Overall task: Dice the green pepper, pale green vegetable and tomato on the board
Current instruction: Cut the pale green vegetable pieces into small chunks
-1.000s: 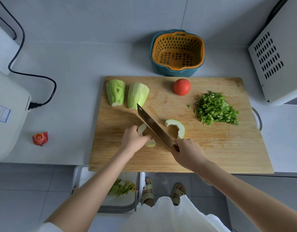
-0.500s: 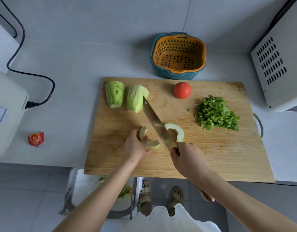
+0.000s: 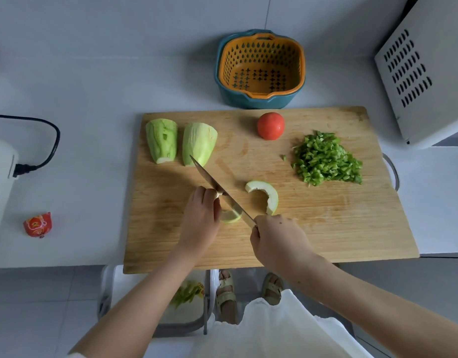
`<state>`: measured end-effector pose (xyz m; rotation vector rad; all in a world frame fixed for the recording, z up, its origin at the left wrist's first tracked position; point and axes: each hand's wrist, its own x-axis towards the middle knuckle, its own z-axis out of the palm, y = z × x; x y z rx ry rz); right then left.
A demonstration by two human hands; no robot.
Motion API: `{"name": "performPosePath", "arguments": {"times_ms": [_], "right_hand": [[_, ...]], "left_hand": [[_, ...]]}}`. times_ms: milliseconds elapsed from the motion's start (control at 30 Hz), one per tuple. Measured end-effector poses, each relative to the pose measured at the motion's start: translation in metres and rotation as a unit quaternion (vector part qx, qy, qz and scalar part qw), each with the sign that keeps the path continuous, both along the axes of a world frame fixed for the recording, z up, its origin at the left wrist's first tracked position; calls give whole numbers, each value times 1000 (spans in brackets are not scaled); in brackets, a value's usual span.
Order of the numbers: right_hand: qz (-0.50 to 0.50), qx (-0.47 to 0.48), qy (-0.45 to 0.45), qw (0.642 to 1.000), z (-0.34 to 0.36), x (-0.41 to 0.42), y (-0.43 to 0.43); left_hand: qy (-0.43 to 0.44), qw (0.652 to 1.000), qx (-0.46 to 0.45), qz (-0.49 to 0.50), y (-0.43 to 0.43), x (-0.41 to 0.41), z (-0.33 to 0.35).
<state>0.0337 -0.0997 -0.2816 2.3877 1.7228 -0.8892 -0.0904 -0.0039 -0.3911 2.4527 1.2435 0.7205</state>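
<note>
On the wooden board (image 3: 326, 228) my left hand (image 3: 200, 218) holds down a curved slice of pale green vegetable (image 3: 230, 216), mostly hidden under its fingers. My right hand (image 3: 277, 241) grips the handle of a knife (image 3: 217, 188) whose blade runs up-left across that slice. A second crescent slice (image 3: 267, 196) lies just right of the blade. Two peeled pale green chunks (image 3: 162, 140) (image 3: 199, 143) lie at the board's back left. A whole tomato (image 3: 270, 125) sits at the back middle. Diced green pepper (image 3: 326, 161) is piled on the right.
An orange strainer in a teal basket (image 3: 260, 71) stands behind the board. A white appliance (image 3: 426, 71) is at the right, another white appliance with a black cord (image 3: 42, 140) at the left. A small red packet (image 3: 38, 224) lies on the counter. A bin (image 3: 181, 303) stands below the counter edge.
The knife blade has come down onto the slice under my left hand, with its tip further up-left towards the peeled chunks. The other vegetables have not moved.
</note>
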Motion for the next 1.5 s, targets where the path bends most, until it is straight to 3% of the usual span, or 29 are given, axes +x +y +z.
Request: {"name": "performPosePath", "arguments": {"times_ms": [800,967,1100,1500], "right_hand": [[-19,-20,30,999,7,1,7],[-27,-13,34,999,6,3,7],[-31,-12,42,999,5,4,9],[-28,-22,39,999,2,0,12]], "left_hand": [[-28,998,-54,-9,-1,1,-2],[-46,979,-181,85,-1,3,-1],[-75,966,-225,107,-2,4,2],[-62,974,-197,98,-4,1,-6]]}}
